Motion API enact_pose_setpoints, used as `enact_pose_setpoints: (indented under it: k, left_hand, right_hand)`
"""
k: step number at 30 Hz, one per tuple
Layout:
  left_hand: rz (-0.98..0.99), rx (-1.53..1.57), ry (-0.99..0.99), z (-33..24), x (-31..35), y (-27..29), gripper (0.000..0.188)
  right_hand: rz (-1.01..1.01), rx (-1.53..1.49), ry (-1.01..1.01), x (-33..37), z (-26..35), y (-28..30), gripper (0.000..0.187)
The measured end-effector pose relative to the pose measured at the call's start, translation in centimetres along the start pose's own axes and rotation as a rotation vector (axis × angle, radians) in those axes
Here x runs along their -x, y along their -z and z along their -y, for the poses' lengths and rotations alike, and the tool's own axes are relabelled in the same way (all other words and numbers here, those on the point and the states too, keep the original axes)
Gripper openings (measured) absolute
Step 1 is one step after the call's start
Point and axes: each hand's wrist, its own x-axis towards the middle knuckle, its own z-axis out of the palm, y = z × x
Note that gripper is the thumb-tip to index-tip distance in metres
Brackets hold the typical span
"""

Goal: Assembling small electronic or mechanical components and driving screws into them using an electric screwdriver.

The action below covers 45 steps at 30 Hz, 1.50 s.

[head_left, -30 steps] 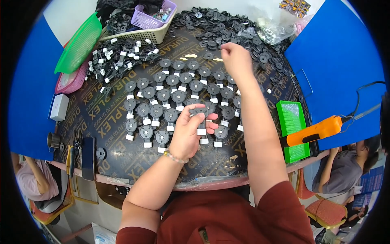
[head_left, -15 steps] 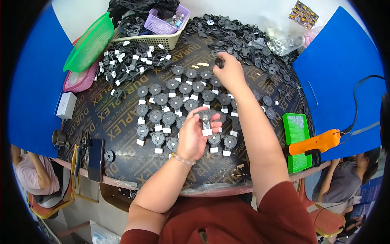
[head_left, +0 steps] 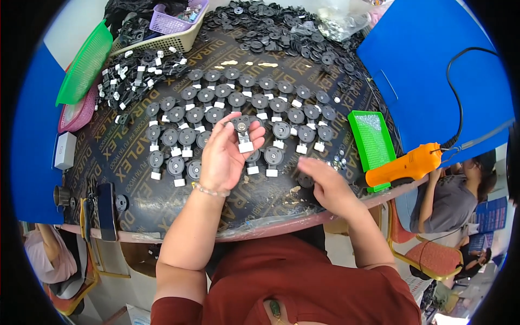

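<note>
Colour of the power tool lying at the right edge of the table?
Orange power tool with a black cable, beside the green tray. Head view.

A small white rectangular box [head_left: 64,150] lies at the worktop's left edge; a clear crumpled plastic bag [head_left: 340,24] sits at the far side.
</note>
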Motion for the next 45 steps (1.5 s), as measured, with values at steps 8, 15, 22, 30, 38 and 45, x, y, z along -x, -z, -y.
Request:
enact_pose_setpoints:
  k: [8, 15, 22, 30, 38, 45]
  left_hand:
    - [0.057, -0.015, 0.019, 0.4, 0.1, -0.2, 0.030]
    - [0.160, -0.110, 0.204, 1.1, 1.2, -0.9, 0.032]
    - [0.179, -0.138, 0.203, 1.6, 1.4, -1.0, 0.033]
    - [0.178, -0.142, 0.131, 1.9, 1.9, -1.3, 0.034]
    - [0.134, -0.497, -0.108, -3.2, 4.4, -1.2, 0.026]
    - [-0.509, -1.120, -0.386, -16.0, 5.5, 11.2, 0.042]
  right_hand:
    - [-0.096, 0.284, -0.355, 0.5, 0.8, -2.5, 0.052]
    - [-0.286, -0.232, -0.085, -4.9, 4.1, 0.8, 0.057]
    - [-0.264, -0.126, 0.061, -8.2, 4.0, 0.0, 0.061]
    - [-0.188, 0.055, 0.067, -8.3, 5.3, 0.8, 0.065]
    - [-0.283, -0.065, 0.106, -7.9, 5.6, 1.5, 0.067]
    - [-0.401, -0.268, -0.140, -5.5, 2.1, 1.1, 0.053]
